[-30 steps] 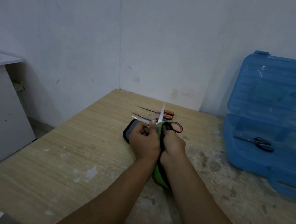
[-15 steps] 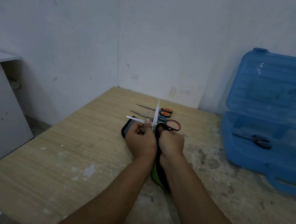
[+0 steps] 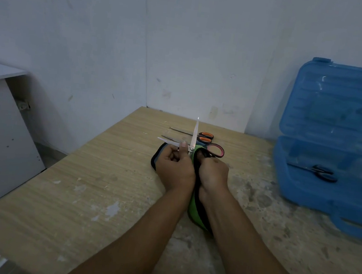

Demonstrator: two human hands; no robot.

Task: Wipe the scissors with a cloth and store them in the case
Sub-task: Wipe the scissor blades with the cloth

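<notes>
**Fingers (image 3: 172, 156) curled on the spread scissors (image 3: 195, 132)**

We see our left hand (image 3: 175, 169) curled, thumb pinching the lower blade beside the pivot. Our right hand (image 3: 213, 173) grips the red handles. Between both hands runs the green-black cloth (image 3: 193, 207), draped onto the worktop (image 3: 103, 184). At right, well apart, stands the open blue case (image 3: 325, 203).

Worn pale wood-grain surface (image 3: 109, 174), with grey-white blotches and chipped patches, stands in the corner of a scuffed white plaster wall (image 3: 185, 48). White laminate cabinet (image 3: 2, 129) stands left, apart from the surface.
</notes>
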